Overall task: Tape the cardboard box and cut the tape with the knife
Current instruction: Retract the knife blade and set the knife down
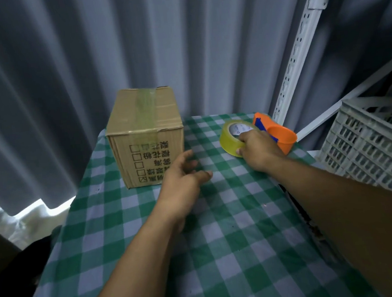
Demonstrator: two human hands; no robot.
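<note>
Nearest me: both forearms reach out over the green checked tablecloth. Left hand hovers just above the cloth, fingers loosely spread, holding nothing, just in front of the box's near face.

Right hand is farther out and to the right, fingers curled over the near rim of the clear tape roll, gripping it. The roll rests on the cloth, tilted. Just behind it lies an orange tool with a blue part, touching or nearly touching the roll; I cannot tell whether this is the knife or a dispenser.

Farther back, left: cardboard box, closed, standing near the table's far edge. One tape strip already runs across the top and down the near face.

My read: early. Tape being picked up; new strip and cut remain.
</note>
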